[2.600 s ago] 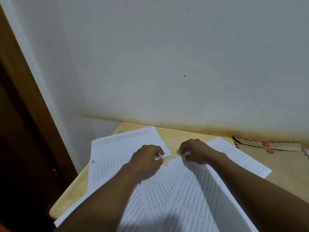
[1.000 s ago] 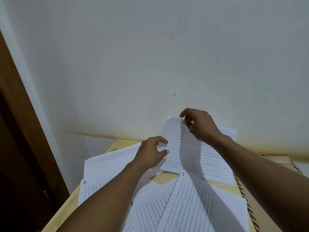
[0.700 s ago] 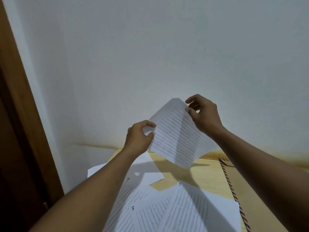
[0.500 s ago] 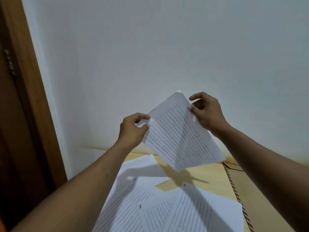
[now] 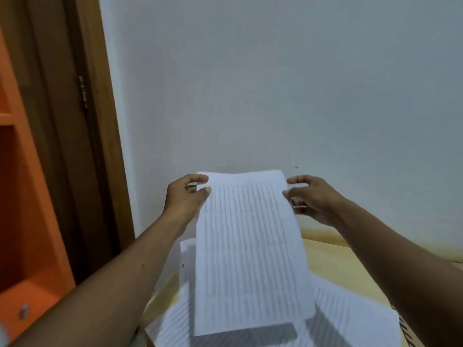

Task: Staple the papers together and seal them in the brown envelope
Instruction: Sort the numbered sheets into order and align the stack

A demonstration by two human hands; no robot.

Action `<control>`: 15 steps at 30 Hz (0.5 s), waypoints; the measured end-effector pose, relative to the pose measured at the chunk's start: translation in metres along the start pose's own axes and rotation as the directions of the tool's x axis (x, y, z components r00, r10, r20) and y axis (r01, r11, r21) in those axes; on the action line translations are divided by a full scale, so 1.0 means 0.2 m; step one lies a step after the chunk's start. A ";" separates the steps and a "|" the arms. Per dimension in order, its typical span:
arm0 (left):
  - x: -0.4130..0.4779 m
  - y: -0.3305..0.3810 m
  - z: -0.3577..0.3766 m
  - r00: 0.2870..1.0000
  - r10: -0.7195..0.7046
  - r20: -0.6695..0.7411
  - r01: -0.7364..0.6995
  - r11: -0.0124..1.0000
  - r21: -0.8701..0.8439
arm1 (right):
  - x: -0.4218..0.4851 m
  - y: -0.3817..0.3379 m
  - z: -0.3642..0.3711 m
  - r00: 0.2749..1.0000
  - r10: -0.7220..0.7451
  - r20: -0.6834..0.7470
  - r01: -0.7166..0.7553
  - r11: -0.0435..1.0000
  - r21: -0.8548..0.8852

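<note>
I hold one printed sheet point(image 5: 248, 249) up in front of the wall point(image 5: 275, 83), my left hand point(image 5: 184, 199) pinching its upper left corner between thumb and forefinger, my right hand point(image 5: 312, 199) curled at the upper right edge; whether those fingers clamp the paper, I cannot tell. Below the grip, the other papers point(image 5: 350, 311) lie fanned on the wooden table point(image 5: 333, 261). Low and right of my right hand, a striped edge of the brown envelope point(image 5: 407, 333) shows.

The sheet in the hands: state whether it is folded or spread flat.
Spread, unfolded. The sheet hangs full length, pinched at its top corners by the left hand and right hand.
</note>
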State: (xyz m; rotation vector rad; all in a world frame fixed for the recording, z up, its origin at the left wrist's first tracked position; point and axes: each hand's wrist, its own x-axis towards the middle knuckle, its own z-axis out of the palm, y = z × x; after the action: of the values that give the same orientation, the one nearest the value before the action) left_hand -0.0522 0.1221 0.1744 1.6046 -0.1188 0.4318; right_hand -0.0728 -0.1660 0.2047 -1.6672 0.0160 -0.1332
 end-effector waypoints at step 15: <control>-0.32 -0.70 -0.42 0.917 -0.394 -0.059 0.398 0.911 0.109 | 0.12 0.80 0.56 0.966 0.067 0.248 0.156 0.614 -0.774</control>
State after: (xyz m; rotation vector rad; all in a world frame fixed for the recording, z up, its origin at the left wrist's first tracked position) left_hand -0.0812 0.2052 0.0231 1.6867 0.2635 0.1523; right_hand -0.0280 -0.0741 0.0374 -2.5850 -0.1930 0.0747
